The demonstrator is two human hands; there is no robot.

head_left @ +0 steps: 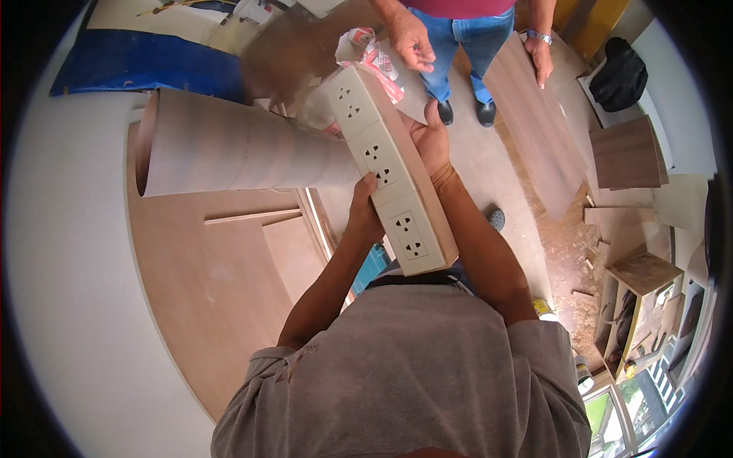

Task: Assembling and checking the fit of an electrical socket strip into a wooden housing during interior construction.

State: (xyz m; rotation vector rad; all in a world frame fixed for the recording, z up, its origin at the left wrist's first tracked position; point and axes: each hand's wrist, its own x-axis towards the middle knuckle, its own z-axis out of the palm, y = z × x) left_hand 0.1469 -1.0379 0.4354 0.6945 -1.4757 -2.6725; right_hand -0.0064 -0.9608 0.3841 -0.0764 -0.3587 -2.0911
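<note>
A long wooden outlet box (389,172) with a cream face and three pairs of sockets is held up at a tilt in front of me. My left hand (365,212) grips its left side, the thumb pressed on the face beside the middle sockets. Against the right side lies my right hand (432,145), thumb up and off the box, the other fingers running behind it and partly hidden. The box's lower end is close to my waist.
A person (458,38) stands opposite, one hand on an upright wood-grain board (534,126). A rolled sheet (244,149) lies left above large panels (198,267). Plastic bags (370,57) are behind the box. Sawdust (569,263) and a wooden cabinet (645,273) are on the right.
</note>
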